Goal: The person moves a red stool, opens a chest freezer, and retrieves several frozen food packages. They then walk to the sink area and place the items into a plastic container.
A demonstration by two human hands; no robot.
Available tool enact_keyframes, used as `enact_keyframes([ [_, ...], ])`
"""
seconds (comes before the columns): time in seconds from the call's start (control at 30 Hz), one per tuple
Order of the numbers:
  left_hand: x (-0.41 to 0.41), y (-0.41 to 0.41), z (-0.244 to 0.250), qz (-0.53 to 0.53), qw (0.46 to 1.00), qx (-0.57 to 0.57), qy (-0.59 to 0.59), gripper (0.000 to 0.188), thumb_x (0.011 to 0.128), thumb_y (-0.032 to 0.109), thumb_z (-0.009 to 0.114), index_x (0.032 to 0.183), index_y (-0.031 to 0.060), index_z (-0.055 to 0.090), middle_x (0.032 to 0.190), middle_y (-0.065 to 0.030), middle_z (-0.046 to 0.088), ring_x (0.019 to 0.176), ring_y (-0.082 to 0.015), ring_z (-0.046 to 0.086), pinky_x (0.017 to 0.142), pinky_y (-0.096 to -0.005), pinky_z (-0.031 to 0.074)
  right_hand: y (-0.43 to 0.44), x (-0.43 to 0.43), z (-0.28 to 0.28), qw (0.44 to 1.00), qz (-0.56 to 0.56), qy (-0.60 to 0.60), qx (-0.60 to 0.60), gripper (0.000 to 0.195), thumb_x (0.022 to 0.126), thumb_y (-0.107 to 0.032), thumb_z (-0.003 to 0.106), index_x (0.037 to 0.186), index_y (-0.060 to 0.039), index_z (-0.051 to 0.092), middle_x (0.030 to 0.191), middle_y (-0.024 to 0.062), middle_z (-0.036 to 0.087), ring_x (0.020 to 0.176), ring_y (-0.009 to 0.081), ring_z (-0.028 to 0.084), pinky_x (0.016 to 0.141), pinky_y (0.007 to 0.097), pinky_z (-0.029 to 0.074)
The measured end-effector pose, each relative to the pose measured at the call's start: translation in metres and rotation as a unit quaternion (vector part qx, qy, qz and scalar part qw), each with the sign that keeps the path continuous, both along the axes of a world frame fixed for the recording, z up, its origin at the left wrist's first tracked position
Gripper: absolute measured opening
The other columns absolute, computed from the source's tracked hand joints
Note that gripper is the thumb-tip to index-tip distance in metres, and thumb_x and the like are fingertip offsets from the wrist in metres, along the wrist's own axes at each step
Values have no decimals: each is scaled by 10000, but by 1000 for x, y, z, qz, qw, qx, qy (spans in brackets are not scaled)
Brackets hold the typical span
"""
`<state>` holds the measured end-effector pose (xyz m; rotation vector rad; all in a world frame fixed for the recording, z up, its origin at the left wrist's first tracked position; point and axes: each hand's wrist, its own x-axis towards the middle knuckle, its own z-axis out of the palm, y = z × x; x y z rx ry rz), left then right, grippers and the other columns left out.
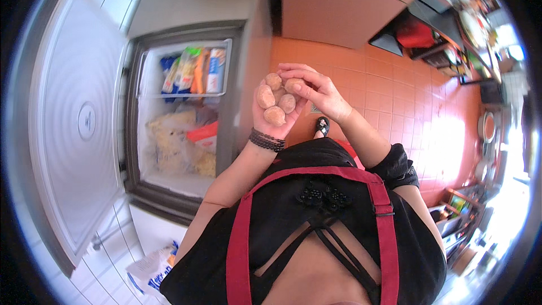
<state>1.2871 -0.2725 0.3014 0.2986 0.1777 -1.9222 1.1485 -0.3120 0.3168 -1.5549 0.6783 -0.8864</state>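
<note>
Several round, pale brown frosted balls (274,115), perhaps frozen dough or food, lie in the cupped palm of my left hand (260,120), which wears dark beaded bracelets. The fingers and thumb of my right hand (318,93) close on one ball (294,85) at the right of the group. Both hands are held together in front of my body, right of an open chest freezer (230,135). Inside the freezer, food packets (186,72) stand in a white wire basket (182,95), and frosted plastic bags (171,135) lie beside a red and white package (204,135).
The freezer's raised white lid (80,114) is at the left. A printed bag (152,269) sits at lower left. Orange floor tiles (381,93) extend to the right, with a grey cabinet (338,4) above and loaded shelves (461,46) along the right side.
</note>
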Motion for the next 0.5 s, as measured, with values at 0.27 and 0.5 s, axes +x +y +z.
enact_keyframes([
  [0.27, -185, -73, 14, -168, 981, -92, -41, 359, 841, 368, 340, 1001, 77, 478, 1020, -83, 509, 937, -242, 514, 811, -382, 437, -21, -189, 19, 985, -156, 26, -74, 450, 732, -185, 584, 1128, -21, 445, 1237, 130, 364, 1123, 225, 376, 914, 330, 325],
  [0.5, -350, -120, 29, -225, 970, -90, -18, 308, 850, 342, 336, 964, 91, 473, 1009, -91, 512, 917, -272, 523, 767, -376, 467, -47, -338, 29, 940, -278, 148, -129, 559, 645, -94, 660, 1144, -28, 417, 1263, 119, 331, 1117, 204, 379, 903, 301, 338],
])
